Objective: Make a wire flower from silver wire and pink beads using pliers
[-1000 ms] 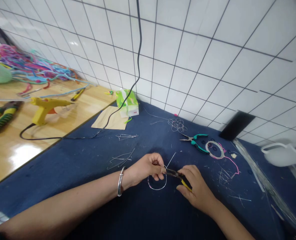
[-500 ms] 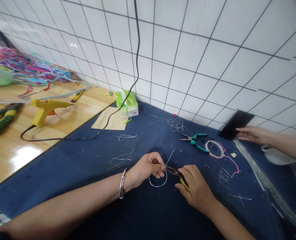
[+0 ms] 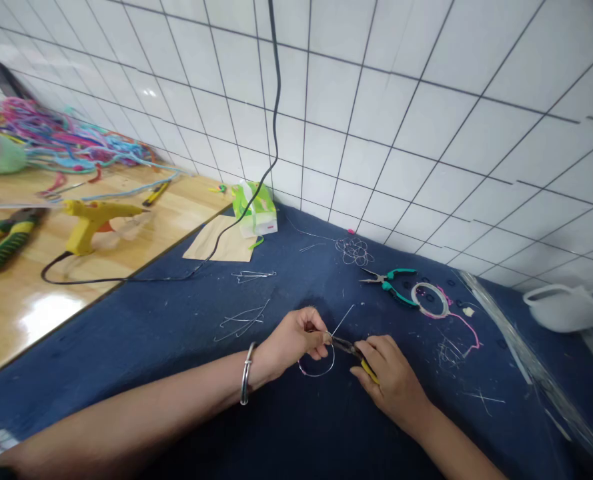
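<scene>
Between its thumb and fingers my left hand (image 3: 299,339) pinches a thin wire ring (image 3: 321,374), which hangs below the fingertips. A straight end of wire (image 3: 343,320) sticks up to the right from the pinch. My right hand (image 3: 389,377) is wrapped round pliers with yellow handles (image 3: 370,371). Their dark jaws (image 3: 343,344) meet the wire beside my left fingertips; whether they are clamped on it is too small to tell. Both hands are just above the dark blue cloth (image 3: 186,333).
Teal-handled pliers (image 3: 391,283), a white ring with pink cord (image 3: 430,300) and coiled wire (image 3: 355,251) lie beyond my hands. Cut wires (image 3: 243,320) lie left. A yellow glue gun (image 3: 96,220) sits on the wooden table, its cable crossing the cloth. A white mug (image 3: 563,308) stands right.
Another person's hand and the black flat object it touched at the right are gone from view. My hands, the wire ring and the pliers stay nearly in place.
</scene>
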`<act>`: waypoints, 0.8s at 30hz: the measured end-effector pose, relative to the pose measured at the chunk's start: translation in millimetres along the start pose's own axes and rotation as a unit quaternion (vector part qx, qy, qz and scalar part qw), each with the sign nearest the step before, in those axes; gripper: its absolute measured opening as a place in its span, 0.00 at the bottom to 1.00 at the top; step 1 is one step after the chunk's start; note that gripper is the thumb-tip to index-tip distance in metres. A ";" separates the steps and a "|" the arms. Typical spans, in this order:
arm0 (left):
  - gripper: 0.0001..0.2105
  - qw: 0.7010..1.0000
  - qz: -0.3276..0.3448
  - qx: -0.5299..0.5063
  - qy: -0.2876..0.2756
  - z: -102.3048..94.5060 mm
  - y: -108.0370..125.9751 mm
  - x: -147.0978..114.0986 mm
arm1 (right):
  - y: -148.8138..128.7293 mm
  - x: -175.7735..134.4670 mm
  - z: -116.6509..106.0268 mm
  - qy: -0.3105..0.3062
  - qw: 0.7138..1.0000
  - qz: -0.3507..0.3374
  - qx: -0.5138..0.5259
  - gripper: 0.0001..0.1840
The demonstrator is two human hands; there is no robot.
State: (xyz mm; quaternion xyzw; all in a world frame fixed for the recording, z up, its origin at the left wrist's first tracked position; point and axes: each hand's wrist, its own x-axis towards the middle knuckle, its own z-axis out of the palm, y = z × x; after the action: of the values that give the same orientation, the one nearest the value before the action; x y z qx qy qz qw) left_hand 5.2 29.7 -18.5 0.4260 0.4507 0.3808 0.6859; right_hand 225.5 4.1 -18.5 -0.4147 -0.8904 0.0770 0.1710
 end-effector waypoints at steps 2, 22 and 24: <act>0.06 1.000 -0.001 0.001 -0.001 0.2 0.6 -0.6 | -0.2 -0.5 0.5 0.000 1.000 0.006 -0.004 0.17; 0.04 1.000 0.015 0.011 0.008 1.3 -0.7 -0.9 | 4.3 -1.1 6.5 0.007 1.000 0.010 0.000 0.14; 0.04 1.000 0.015 0.010 0.005 1.1 -0.7 -0.9 | 4.0 -0.7 6.6 0.011 1.000 0.011 -0.010 0.15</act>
State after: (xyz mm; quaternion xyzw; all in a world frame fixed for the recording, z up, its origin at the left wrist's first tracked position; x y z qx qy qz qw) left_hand 6.1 28.4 -18.7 0.4381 0.4513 0.3884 0.6735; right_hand 226.4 6.3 -25.9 -0.4266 -0.8849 0.0653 0.1755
